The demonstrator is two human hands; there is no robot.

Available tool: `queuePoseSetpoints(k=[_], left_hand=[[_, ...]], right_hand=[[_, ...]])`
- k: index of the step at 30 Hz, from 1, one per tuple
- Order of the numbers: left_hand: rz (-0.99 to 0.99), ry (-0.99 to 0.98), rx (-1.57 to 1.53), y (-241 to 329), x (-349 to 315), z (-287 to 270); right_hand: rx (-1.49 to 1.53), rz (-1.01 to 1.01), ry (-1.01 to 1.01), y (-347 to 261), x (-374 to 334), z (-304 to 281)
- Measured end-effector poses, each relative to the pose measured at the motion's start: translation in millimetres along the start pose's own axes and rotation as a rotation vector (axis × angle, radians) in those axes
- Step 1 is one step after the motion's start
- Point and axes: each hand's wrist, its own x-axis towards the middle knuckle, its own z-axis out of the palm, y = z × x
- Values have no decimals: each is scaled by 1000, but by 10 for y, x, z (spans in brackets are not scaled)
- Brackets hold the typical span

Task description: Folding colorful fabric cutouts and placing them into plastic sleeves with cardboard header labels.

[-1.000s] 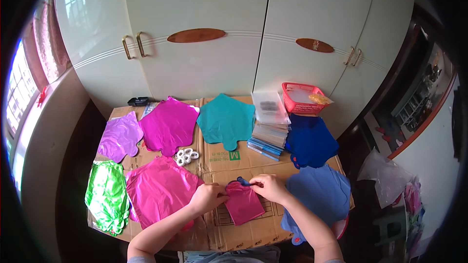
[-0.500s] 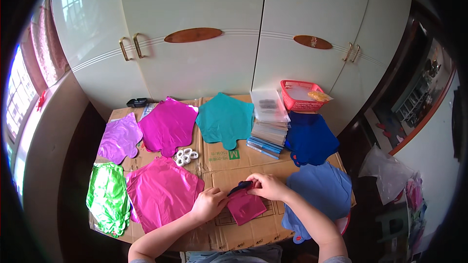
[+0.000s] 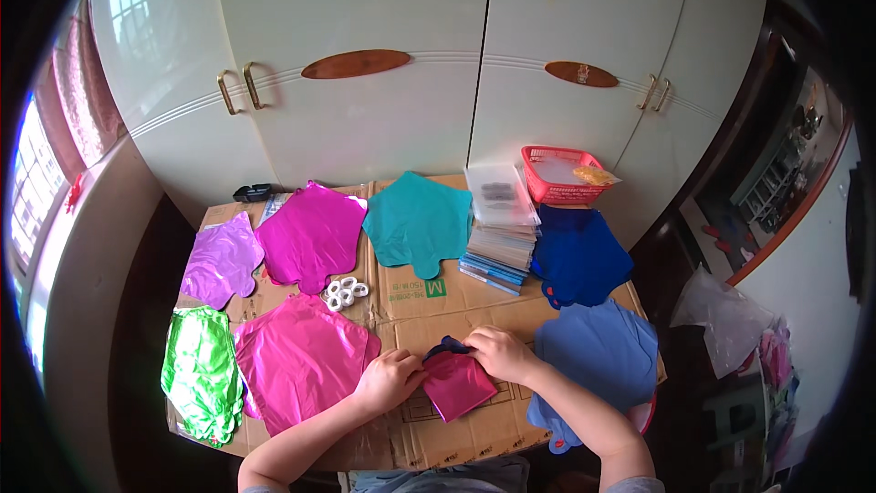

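Note:
Near the front middle of the cardboard, a folded magenta foil balloon [image 3: 459, 390] lies as a small packet. Along its far edge runs a dark blue crumpled foil piece [image 3: 446, 347], curved between my hands. My left hand [image 3: 391, 380] is closed in a pinch at the packet's left upper corner. At the right upper corner my right hand [image 3: 501, 353] is closed too, its fingertips pressed on the dark blue piece and the magenta edge. Left of my left hand lies a flat pink foil balloon [image 3: 306, 361]. A periwinkle stack of flat balloons [image 3: 598, 365] lies under my right forearm.
Flat balloons in green [image 3: 199, 374], lilac [image 3: 221, 260], purple [image 3: 313, 233], teal [image 3: 420, 224] and dark blue [image 3: 581, 256] ring the cardboard [image 3: 415, 310]. White ribbon rolls [image 3: 344, 293], a stack of clear packets [image 3: 497, 256] and a red basket [image 3: 557, 190] stand there too.
The dark blue piece, earlier a slanted strip between my hands, now curves lower along the packet's far edge. My right hand has shifted slightly right; my left hand stays nearly in place.

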Motion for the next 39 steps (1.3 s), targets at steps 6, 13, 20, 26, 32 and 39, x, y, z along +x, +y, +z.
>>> queuePoseSetpoints(k=[6,13,20,26,32,39], left_hand=[[21,-5,71,52,-16,-1],[164,9,229,124,-100,42],[401,-20,530,282,-173,49],[428,-56,586,301,-189,70],[436,-20,575,296,-187,50],[122,114,304,184,-221,41]], right_hand=[[-94,-97,76,-66,-59,28],[-100,-108,42,-170,10,-13],[-218,-230,44,-139,-48,27],[-421,-213,64,-382,-24,-2],[-587,-205,54,-606,-233,99],[-603,-225,162,-508,-313,213]])
